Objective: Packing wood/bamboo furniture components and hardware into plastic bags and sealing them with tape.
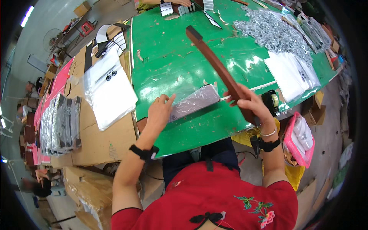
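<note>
My right hand (253, 102) grips a long, slightly curved brown wooden bar (217, 66) near its lower end. The bar slants up to the left, and its far end is black. Below it on the green table lies a flat grey piece in clear plastic (197, 101). At that piece's left end is my left hand (160, 111), fingers apart; whether it presses on the plastic is hard to see. A brown end (142, 124) shows beside my left wrist; its link to the wrapped piece is hidden.
White plastic bags (111, 90) lie left on cardboard, near a row of plastic-wrapped pieces (59, 124). A tape dispenser (271, 101) and more bags (289, 74) are at right. Behind them spreads a heap of metal rings (274, 30). Another person's hand (182, 2) shows at the far edge.
</note>
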The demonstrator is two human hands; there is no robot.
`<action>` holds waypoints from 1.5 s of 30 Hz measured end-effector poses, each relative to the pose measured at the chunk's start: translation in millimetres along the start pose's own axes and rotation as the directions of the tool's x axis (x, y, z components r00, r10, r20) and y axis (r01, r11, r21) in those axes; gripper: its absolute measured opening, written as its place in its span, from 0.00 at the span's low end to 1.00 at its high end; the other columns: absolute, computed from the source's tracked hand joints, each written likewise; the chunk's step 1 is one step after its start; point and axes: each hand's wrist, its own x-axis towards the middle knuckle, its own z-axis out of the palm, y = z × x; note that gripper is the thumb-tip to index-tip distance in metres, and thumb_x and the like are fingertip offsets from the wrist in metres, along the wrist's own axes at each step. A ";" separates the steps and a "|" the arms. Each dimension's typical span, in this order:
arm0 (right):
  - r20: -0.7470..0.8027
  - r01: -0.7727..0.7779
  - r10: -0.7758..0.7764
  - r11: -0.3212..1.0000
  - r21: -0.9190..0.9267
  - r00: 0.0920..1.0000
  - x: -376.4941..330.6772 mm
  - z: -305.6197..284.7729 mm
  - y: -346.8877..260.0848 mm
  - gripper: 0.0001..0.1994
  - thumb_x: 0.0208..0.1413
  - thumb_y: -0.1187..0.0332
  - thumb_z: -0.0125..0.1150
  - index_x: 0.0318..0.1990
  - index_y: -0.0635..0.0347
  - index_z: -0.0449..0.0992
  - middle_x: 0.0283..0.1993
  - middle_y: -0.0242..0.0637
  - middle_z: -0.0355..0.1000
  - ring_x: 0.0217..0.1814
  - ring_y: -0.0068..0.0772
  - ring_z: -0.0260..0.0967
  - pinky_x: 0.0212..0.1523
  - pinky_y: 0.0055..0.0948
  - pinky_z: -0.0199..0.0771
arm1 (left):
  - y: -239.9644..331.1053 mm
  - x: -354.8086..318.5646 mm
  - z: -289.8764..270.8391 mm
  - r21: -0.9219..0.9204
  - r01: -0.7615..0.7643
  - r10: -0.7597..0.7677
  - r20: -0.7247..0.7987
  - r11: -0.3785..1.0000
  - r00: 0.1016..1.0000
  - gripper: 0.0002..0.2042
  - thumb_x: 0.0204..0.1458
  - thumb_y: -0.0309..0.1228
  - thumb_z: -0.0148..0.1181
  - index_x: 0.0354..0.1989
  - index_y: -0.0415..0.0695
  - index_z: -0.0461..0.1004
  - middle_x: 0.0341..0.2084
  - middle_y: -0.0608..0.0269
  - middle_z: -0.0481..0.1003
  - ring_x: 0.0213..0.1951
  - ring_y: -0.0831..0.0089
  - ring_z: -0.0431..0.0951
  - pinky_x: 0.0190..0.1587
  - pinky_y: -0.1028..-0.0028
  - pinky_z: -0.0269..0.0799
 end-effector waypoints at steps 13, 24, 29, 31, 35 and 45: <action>0.478 -0.568 0.435 0.804 0.177 0.764 -0.8 50.8 74.9 0.29 0.67 0.52 0.50 0.67 0.62 0.62 0.58 0.43 0.72 0.54 0.30 0.73 0.51 0.30 0.75 | 59.3 -83.1 -20.7 0.167 -0.451 0.480 -0.271 0.877 0.834 0.34 0.40 0.28 0.67 0.62 0.56 0.69 0.53 0.67 0.74 0.51 0.66 0.74 0.67 0.53 0.56; -0.321 -0.181 0.170 0.983 -0.006 0.932 -38.0 15.4 66.6 0.18 0.65 0.59 0.53 0.56 0.59 0.73 0.44 0.33 0.76 0.42 0.21 0.73 0.43 0.22 0.73 | 21.8 -13.6 -13.0 -0.131 -0.164 0.128 -0.247 0.978 0.961 0.39 0.40 0.32 0.72 0.65 0.47 0.62 0.48 0.53 0.74 0.49 0.52 0.75 0.49 0.60 0.71; -0.310 -0.151 0.102 0.979 -0.139 0.945 -64.6 -0.5 35.0 0.17 0.65 0.60 0.55 0.55 0.60 0.73 0.43 0.31 0.76 0.40 0.18 0.72 0.41 0.21 0.71 | 24.2 -3.7 19.2 -0.151 -0.114 0.093 -0.139 0.982 0.986 0.42 0.38 0.33 0.74 0.66 0.47 0.61 0.50 0.50 0.74 0.51 0.51 0.74 0.49 0.58 0.71; -0.308 -0.117 0.074 0.985 -0.124 0.949 -74.1 -12.9 27.6 0.16 0.65 0.61 0.55 0.54 0.60 0.74 0.41 0.29 0.76 0.39 0.18 0.71 0.40 0.20 0.70 | 23.4 -3.3 27.4 -0.135 -0.150 0.124 -0.185 0.980 0.975 0.43 0.37 0.33 0.74 0.66 0.47 0.61 0.50 0.50 0.73 0.51 0.51 0.73 0.49 0.58 0.70; -0.427 -0.044 -0.003 0.994 -0.101 0.904 -74.5 -10.8 51.9 0.15 0.67 0.60 0.52 0.48 0.61 0.76 0.36 0.30 0.76 0.34 0.20 0.72 0.35 0.23 0.72 | 12.8 1.0 37.9 -0.132 -0.129 0.094 -0.242 0.983 0.966 0.45 0.35 0.33 0.75 0.68 0.48 0.59 0.51 0.52 0.73 0.53 0.52 0.72 0.52 0.57 0.66; -0.637 -0.016 -0.445 0.813 -0.583 0.629 -11.6 32.7 123.0 0.12 0.62 0.61 0.54 0.31 0.57 0.77 0.25 0.38 0.72 0.27 0.39 0.72 0.28 0.34 0.68 | 64.1 -22.3 17.4 0.003 -0.182 0.156 -0.528 0.983 0.835 0.35 0.42 0.33 0.71 0.63 0.46 0.66 0.53 0.50 0.72 0.56 0.48 0.70 0.61 0.58 0.62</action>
